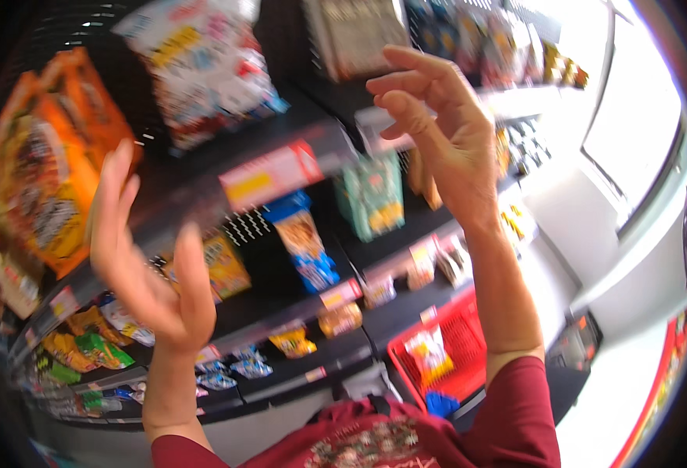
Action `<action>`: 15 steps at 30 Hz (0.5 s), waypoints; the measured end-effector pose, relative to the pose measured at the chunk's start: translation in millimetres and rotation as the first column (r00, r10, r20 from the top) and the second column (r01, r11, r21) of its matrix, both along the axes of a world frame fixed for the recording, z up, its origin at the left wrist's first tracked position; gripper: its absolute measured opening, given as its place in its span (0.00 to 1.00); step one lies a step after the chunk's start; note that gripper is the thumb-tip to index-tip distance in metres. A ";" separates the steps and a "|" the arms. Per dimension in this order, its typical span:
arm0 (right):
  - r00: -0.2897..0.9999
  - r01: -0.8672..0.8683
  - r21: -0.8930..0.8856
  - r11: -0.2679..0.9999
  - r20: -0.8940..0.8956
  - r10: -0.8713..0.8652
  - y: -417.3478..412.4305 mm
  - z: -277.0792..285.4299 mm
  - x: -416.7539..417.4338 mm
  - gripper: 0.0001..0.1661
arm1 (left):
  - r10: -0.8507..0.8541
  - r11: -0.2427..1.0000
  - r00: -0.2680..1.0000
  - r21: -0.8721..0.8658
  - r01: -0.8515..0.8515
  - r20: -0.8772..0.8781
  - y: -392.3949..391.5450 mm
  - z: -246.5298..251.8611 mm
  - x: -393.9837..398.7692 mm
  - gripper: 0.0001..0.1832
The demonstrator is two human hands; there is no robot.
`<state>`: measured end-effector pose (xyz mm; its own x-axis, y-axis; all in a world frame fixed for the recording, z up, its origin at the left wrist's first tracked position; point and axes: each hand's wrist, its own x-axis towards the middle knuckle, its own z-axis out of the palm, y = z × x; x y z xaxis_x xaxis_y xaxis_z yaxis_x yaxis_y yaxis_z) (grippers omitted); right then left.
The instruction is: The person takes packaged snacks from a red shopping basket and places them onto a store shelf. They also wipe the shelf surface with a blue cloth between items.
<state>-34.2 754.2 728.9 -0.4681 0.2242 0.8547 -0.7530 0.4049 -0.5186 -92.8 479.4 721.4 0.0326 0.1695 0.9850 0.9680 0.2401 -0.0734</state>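
Both of my hands are raised in front of black store shelves of packaged snacks, and neither holds anything. My left hand (150, 275), fingers apart and blurred, is nearest to an orange snack bag (57, 199) at the left. To the right, my right hand (446, 128) has loosely curled, separated fingers. Behind it stand a mint-green pouch (373, 199) and, higher up, a beige package (358, 35). A large white printed bag (209, 70) stands on the upper shelf between my hands. Lower down stands a blue-and-tan packet (305, 243).
A red plastic basket (466, 327) holding a yellow-and-white packet (430, 354) is below my right forearm. Price tags such as a pink-and-yellow one (270, 175) line the shelf edges. Small snack packs (294, 342) fill lower shelves. A bright window (636, 105) is at the right.
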 end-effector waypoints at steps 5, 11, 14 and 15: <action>0.925 0.274 -0.239 0.931 0.331 -0.187 45.4 -113.0 80.1 0.19 | 0.087 0.879 0.961 -0.473 0.050 0.263 -15.9 -123.6 60.6 0.24; 0.604 0.667 -0.391 0.634 0.782 -0.154 105.3 -382.1 184.3 0.14 | 0.224 0.817 0.439 -0.413 0.402 0.870 -10.2 -263.4 88.2 0.12; 0.427 0.753 -0.375 0.540 0.904 0.033 73.5 -475.7 225.5 0.12 | 0.314 0.747 0.301 -0.431 0.506 0.900 -17.6 -302.1 100.6 0.13; 0.377 0.761 -0.364 0.537 0.922 0.089 64.4 -507.7 236.7 0.12 | 0.348 0.715 0.268 -0.439 0.544 0.898 -17.4 -308.5 104.9 0.14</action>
